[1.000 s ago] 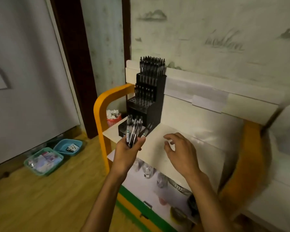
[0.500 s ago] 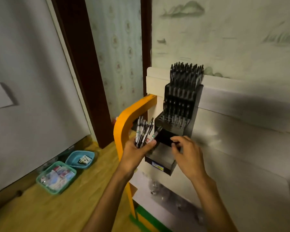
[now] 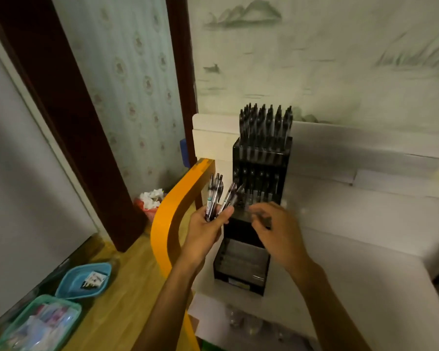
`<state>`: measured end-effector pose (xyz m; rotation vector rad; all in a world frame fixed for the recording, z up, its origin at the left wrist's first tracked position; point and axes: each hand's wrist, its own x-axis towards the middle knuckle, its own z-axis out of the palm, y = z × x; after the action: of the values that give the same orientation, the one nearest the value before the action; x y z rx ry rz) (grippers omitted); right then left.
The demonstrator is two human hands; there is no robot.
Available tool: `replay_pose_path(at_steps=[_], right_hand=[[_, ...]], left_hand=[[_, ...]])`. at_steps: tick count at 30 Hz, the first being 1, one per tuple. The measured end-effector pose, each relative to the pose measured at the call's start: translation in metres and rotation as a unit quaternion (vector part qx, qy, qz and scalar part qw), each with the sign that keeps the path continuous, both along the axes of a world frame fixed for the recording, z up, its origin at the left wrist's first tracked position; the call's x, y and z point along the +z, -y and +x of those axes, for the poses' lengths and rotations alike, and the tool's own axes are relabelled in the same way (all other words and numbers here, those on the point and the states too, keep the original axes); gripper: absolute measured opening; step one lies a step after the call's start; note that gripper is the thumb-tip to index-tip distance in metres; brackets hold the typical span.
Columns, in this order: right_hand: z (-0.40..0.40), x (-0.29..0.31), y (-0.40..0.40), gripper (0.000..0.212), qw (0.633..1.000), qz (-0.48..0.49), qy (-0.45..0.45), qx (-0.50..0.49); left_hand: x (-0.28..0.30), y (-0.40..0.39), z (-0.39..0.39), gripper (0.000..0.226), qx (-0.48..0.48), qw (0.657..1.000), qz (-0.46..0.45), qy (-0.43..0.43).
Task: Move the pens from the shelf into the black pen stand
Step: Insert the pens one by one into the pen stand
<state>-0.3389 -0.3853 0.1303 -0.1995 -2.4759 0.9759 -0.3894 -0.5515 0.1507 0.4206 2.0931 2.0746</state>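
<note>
Several pens point(image 3: 217, 196) are gripped in the left hand point(image 3: 208, 230), just left of the black pen stand point(image 3: 260, 198). The right hand point(image 3: 276, 231) hovers before the stand, fingers curled; its blur hides any hold.

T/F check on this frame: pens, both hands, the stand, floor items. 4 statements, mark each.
1. The left hand grips a bundle of pens. True.
2. The top tier of the black pen stand is empty. False: it is packed with upright pens.
3. Two teal trays sit on the wooden floor. True.
4. The right hand lies flat on the white shelf. False: it is raised before the stand, fingers curled and blurred.
</note>
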Motion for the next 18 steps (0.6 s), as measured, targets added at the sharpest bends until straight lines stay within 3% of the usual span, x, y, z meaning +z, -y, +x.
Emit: replay_pose_path(at_steps=[8,15,18], right_hand=[[-0.036,0.01,0.012,0.02,0.996,-0.02,-0.056,-0.071],[-0.055,0.037,0.024,0.019,0.959,-0.272,-0.069,-0.046],[-0.063,0.039,0.028,0.016,0.941,-0.327,-0.078,-0.045]], left_hand=[[-0.004,-0.001,-0.057,0.026,-0.112,0.993,0.012,0.019],[-0.007,-0.003,-0.095,0.025,-0.182,0.98,0.055,0.051],[-0.009,-0.005,-0.106,0.025,-0.201,0.976,0.059,0.055]])
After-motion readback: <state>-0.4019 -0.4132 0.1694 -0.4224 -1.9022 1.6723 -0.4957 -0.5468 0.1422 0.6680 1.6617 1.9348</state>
